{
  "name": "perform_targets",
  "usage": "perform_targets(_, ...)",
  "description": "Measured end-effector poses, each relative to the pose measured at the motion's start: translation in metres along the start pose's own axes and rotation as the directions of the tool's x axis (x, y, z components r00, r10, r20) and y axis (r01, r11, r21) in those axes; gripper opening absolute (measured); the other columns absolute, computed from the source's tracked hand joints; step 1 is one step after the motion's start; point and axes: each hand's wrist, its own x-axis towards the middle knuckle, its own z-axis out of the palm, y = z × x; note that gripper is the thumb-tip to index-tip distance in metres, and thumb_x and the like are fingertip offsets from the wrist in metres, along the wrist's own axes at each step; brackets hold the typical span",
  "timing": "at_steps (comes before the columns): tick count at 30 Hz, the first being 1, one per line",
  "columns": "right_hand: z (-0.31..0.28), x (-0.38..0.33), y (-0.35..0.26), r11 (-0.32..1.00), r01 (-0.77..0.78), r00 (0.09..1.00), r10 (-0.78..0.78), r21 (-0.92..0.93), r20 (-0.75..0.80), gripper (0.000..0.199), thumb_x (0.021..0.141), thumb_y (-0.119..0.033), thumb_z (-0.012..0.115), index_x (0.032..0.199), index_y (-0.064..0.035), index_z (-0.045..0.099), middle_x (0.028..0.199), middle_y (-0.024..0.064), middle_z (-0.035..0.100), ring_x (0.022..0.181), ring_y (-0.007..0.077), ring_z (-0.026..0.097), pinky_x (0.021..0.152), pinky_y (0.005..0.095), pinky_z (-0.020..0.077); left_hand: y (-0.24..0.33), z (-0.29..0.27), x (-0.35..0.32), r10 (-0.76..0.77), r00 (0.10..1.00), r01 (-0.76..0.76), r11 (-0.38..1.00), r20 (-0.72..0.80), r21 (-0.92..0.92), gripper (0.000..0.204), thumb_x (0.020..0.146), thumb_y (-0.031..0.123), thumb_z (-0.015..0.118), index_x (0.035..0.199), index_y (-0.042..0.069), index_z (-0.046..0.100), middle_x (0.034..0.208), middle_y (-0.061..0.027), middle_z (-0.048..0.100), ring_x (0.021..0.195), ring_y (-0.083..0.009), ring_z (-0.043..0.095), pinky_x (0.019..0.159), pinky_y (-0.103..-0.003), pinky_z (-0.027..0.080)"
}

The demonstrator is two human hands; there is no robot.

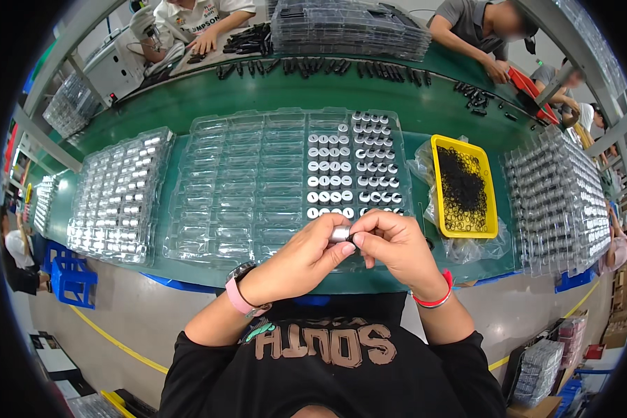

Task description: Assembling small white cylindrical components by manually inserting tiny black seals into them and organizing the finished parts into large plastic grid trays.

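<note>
My left hand point(296, 259) is closed round a short silver metal cylinder point(339, 234) in front of my chest. At the cylinder's right end, the fingertips of my right hand point(397, 245) pinch a small black ring point(353, 239); how far it sits on the cylinder is hidden. Just beyond my hands lies a clear plastic tray point(216, 182), with silver, white-topped cylinders point(329, 167) and black-edged ones point(377, 169) standing in its right columns. To the right, a yellow bin point(496, 209) holds a heap of loose black rings point(463, 182).
Stacked clear trays of silver parts stand at left point(118, 198) and right point(554, 202). A crumpled plastic bag point(477, 249) lies under the bin. Beyond runs a green belt point(258, 90) with black parts point(320, 66); co-workers' hands point(203, 42) work across it. A blue stool point(73, 280) stands left.
</note>
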Motion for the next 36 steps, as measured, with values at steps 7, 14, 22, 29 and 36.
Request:
perform_targets(7, 0.003, -0.002, -0.004, 0.988, -0.087, 0.996, 0.087, 0.124, 0.005, 0.005, 0.078, 0.003, 0.056, 0.08, -0.0009, 0.058, 0.064, 0.0029, 0.054, 0.052, 0.0069, 0.047, 0.046, 0.0163, 0.0381, 0.002, 0.001, -0.002, 0.051, 0.998, -0.048, 0.989, -0.025, 0.137, 0.025, 0.087, 0.015, 0.053, 0.103, -0.002, 0.045, 0.089, -0.0129, 0.052, 0.073, -0.0219, 0.05, 0.065, -0.03, 0.043)
perform_targets(14, 0.002, -0.003, 0.001, 0.758, 0.362, 0.917, -0.394, -0.543, 0.062, 0.005, 0.08, 0.0, 0.053, 0.077, -0.0031, 0.054, 0.068, 0.0031, 0.054, 0.054, 0.008, 0.044, 0.045, 0.0191, 0.0355, -0.002, 0.004, -0.001, 0.32, 0.947, -0.295, 0.833, 0.027, 0.469, 0.023, 0.084, 0.017, 0.055, 0.096, 0.0, 0.046, 0.085, -0.0129, 0.052, 0.073, -0.0239, 0.05, 0.062, -0.031, 0.044)
perform_targets(22, -0.009, -0.005, 0.0, 0.962, -0.226, 0.946, 0.179, 0.154, 0.27, 0.003, 0.083, -0.001, 0.051, 0.081, -0.0025, 0.054, 0.074, 0.0064, 0.056, 0.054, 0.0098, 0.046, 0.046, 0.0196, 0.0377, -0.013, 0.016, -0.001, 0.505, 0.845, -0.389, 0.806, -0.177, 0.447, 0.02, 0.088, 0.021, 0.051, 0.09, 0.003, 0.046, 0.073, -0.0067, 0.049, 0.059, -0.0192, 0.045, 0.056, -0.029, 0.041)
perform_targets(29, -0.013, -0.009, 0.013, 0.818, -0.035, 0.983, 0.131, 0.574, -0.128, 0.003, 0.085, -0.002, 0.052, 0.086, -0.0011, 0.054, 0.081, 0.0106, 0.058, 0.057, 0.0109, 0.05, 0.046, 0.0193, 0.0417, -0.026, -0.011, 0.016, -0.125, 0.991, 0.066, 0.757, -0.046, -0.65, 0.024, 0.093, 0.022, 0.043, 0.102, 0.001, 0.05, 0.073, -0.0041, 0.05, 0.049, -0.0132, 0.039, 0.045, -0.021, 0.034)
perform_targets(36, -0.03, -0.026, 0.013, 0.795, 0.11, 0.974, 0.033, 0.597, -0.224, 0.005, 0.085, 0.0, 0.05, 0.088, 0.0002, 0.055, 0.081, 0.0121, 0.059, 0.057, 0.0113, 0.051, 0.047, 0.0214, 0.0439, -0.075, -0.073, 0.114, 0.191, 0.92, -0.051, 0.924, -0.341, 0.379, 0.025, 0.085, 0.013, 0.047, 0.106, 0.003, 0.056, 0.085, -0.0107, 0.062, 0.059, -0.0236, 0.055, 0.054, -0.034, 0.046)
